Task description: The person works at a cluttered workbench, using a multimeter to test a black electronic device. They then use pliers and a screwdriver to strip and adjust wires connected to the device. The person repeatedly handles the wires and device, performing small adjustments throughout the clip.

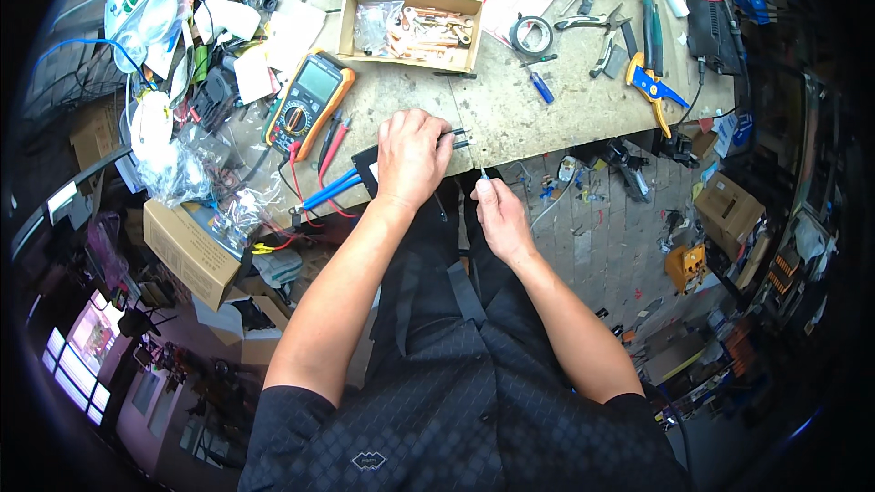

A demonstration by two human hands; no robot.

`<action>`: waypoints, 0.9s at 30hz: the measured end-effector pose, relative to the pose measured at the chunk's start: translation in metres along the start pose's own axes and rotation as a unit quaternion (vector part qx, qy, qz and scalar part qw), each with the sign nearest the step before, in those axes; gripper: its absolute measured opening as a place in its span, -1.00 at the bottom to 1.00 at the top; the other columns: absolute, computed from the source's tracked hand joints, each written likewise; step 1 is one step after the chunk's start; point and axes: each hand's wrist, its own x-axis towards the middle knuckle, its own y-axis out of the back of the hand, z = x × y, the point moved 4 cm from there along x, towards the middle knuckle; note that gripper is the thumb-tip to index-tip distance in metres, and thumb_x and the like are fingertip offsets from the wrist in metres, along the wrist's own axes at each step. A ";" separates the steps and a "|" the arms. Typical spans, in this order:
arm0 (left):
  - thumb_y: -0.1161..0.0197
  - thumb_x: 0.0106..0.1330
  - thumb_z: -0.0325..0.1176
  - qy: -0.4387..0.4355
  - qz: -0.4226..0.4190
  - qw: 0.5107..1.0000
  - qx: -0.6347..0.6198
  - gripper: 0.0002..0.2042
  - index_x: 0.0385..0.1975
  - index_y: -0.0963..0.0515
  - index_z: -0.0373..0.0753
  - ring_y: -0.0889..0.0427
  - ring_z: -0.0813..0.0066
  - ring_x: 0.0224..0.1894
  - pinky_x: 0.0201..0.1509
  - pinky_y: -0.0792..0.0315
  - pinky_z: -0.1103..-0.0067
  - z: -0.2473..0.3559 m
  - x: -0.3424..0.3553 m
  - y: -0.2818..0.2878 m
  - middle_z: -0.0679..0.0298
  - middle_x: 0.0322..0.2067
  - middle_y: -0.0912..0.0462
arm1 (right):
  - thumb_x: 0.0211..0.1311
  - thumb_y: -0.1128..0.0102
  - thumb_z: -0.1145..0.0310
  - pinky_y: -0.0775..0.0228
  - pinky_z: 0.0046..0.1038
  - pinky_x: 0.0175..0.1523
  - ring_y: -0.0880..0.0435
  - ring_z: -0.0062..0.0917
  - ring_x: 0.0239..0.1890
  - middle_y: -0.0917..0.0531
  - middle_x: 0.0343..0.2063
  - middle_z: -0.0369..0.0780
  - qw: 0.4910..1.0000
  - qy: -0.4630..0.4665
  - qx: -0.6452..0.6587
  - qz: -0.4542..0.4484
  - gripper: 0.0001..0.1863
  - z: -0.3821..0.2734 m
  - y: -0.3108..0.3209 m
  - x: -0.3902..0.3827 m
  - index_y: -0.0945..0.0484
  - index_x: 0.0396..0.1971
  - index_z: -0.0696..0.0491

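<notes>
My left hand [412, 157] is closed over a flat black box [366, 167] at the front edge of the workbench. Two thick blue cables [333, 189] run out of the box to the left, and short dark leads [463, 140] poke out past my fingers on the right. My palm hides most of the box. Just off the bench edge, my right hand [499, 217] pinches a slim tool with a thin metal tip [483, 172] pointing up toward the bench. The fingers cover its handle. An orange multimeter [310, 105] lies left of my left hand, beside red and black test probes [334, 144].
Behind my hands an open cardboard box [410, 56] holds copper-coloured lugs. Black tape [530, 35], a blue-handled screwdriver [540, 87], pliers [591, 20] and a blue-and-yellow wire stripper [654, 89] lie to the right. Plastic bags [178, 164] and clutter crowd the left end.
</notes>
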 end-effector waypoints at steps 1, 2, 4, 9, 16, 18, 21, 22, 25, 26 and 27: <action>-0.52 0.20 -0.34 -0.006 0.007 1.000 0.004 -0.85 -0.27 -0.73 -0.10 -0.57 0.13 -0.01 0.14 -0.39 0.25 0.000 -0.001 0.000 0.25 -0.19 -0.63 | 0.64 0.05 -0.18 -0.52 -0.06 -0.04 -0.73 0.09 -0.15 -0.73 -0.30 0.08 1.000 0.009 -0.007 0.016 -0.41 0.000 0.000 -0.001 -0.58 -0.07 0.13; -0.53 0.18 -0.34 -0.014 0.018 1.000 -0.002 -0.85 -0.28 -0.73 -0.10 -0.57 0.14 -0.01 0.14 -0.38 0.26 0.001 -0.001 0.001 0.26 -0.19 -0.62 | 0.63 0.04 -0.18 -0.52 -0.05 -0.03 -0.73 0.11 -0.14 -0.73 -0.29 0.09 0.999 0.018 -0.015 0.033 -0.42 -0.002 0.001 -0.001 -0.58 -0.05 0.12; -0.56 0.14 -0.33 -0.031 0.039 0.999 -0.014 -0.83 -0.30 -0.73 -0.09 -0.57 0.16 -0.01 0.13 -0.38 0.27 0.001 -0.003 0.005 0.28 -0.18 -0.61 | 0.62 -0.01 -0.16 -0.53 -0.03 -0.01 -0.74 0.14 -0.09 -0.74 -0.23 0.12 0.998 0.027 -0.022 0.059 -0.44 -0.005 0.008 -0.001 -0.56 0.05 0.10; -0.60 0.06 -0.29 -0.072 0.001 0.997 0.017 -0.80 -0.34 -0.74 -0.06 -0.57 0.22 0.00 0.15 -0.37 0.29 0.011 -0.006 0.015 0.33 -0.20 -0.60 | 0.51 -0.25 0.01 -0.56 -0.03 0.08 -0.73 0.13 0.00 -0.75 -0.09 0.12 0.977 0.110 -0.086 0.163 -0.49 -0.040 0.046 0.010 -0.49 0.18 0.10; -0.54 0.14 -0.35 -0.060 0.027 0.998 0.013 -0.84 -0.30 -0.74 -0.09 -0.59 0.24 -0.05 0.10 -0.38 0.31 0.011 -0.007 0.013 0.35 -0.25 -0.62 | 0.27 -0.41 0.34 -0.57 -0.18 0.10 -0.72 -0.06 -0.04 -0.70 -0.09 0.01 0.810 0.345 -0.335 0.335 -0.47 -0.110 0.069 0.013 -0.53 0.24 0.07; -0.53 0.16 -0.37 -0.054 0.024 0.998 -0.001 -0.85 -0.28 -0.74 -0.09 -0.60 0.24 -0.05 0.10 -0.38 0.32 0.010 -0.010 0.017 0.35 -0.26 -0.64 | 0.28 -0.42 0.33 -0.59 -0.22 0.04 -0.75 -0.14 -0.08 -0.72 -0.11 -0.05 0.886 0.326 -0.259 0.206 -0.56 -0.107 0.060 0.017 -0.59 0.15 0.06; -0.52 0.17 -0.39 -0.050 0.009 0.998 -0.039 -0.84 -0.26 -0.73 -0.10 -0.61 0.24 -0.04 0.10 -0.39 0.33 0.008 -0.011 0.022 0.35 -0.25 -0.67 | 0.31 -0.44 0.24 -0.61 -0.25 -0.10 -0.79 -0.28 -0.23 -0.76 -0.18 -0.14 0.966 0.214 -0.141 0.032 -0.66 -0.104 0.038 0.022 -0.68 0.01 0.06; -0.51 0.18 -0.39 -0.054 0.004 0.997 -0.050 -0.84 -0.26 -0.72 -0.10 -0.61 0.24 -0.03 0.11 -0.39 0.34 0.007 -0.012 0.024 0.35 -0.23 -0.68 | 0.31 -0.45 0.25 -0.62 -0.28 -0.12 -0.78 -0.33 -0.27 -0.76 -0.21 -0.15 0.972 0.200 -0.125 0.009 -0.66 -0.099 0.034 0.027 -0.68 0.00 0.06; -0.49 0.22 -0.40 -0.059 0.009 0.995 -0.077 -0.86 -0.25 -0.70 -0.10 -0.61 0.23 0.01 0.12 -0.39 0.34 0.002 -0.015 0.028 0.36 -0.21 -0.69 | 0.36 -0.44 0.28 -0.60 -0.39 -0.21 -0.75 -0.47 -0.38 -0.75 -0.30 -0.19 0.981 0.183 -0.051 -0.041 -0.70 -0.080 0.020 0.043 -0.68 -0.02 0.11; -0.48 0.23 -0.40 -0.060 0.010 0.994 -0.088 -0.86 -0.25 -0.70 -0.09 -0.61 0.23 0.02 0.12 -0.39 0.33 0.001 -0.016 0.028 0.36 -0.20 -0.69 | 0.39 -0.43 0.30 -0.59 -0.44 -0.24 -0.73 -0.52 -0.41 -0.75 -0.33 -0.21 0.983 0.177 -0.021 -0.053 -0.72 -0.078 0.018 0.044 -0.68 -0.03 0.13; -0.48 0.22 -0.41 -0.061 0.010 0.994 -0.093 -0.86 -0.24 -0.70 -0.10 -0.62 0.22 0.02 0.13 -0.39 0.33 0.000 -0.017 0.028 0.35 -0.20 -0.69 | 0.42 -0.41 0.31 -0.58 -0.48 -0.26 -0.72 -0.56 -0.42 -0.75 -0.33 -0.23 0.985 0.148 0.033 -0.082 -0.74 -0.076 0.015 0.045 -0.68 -0.03 0.14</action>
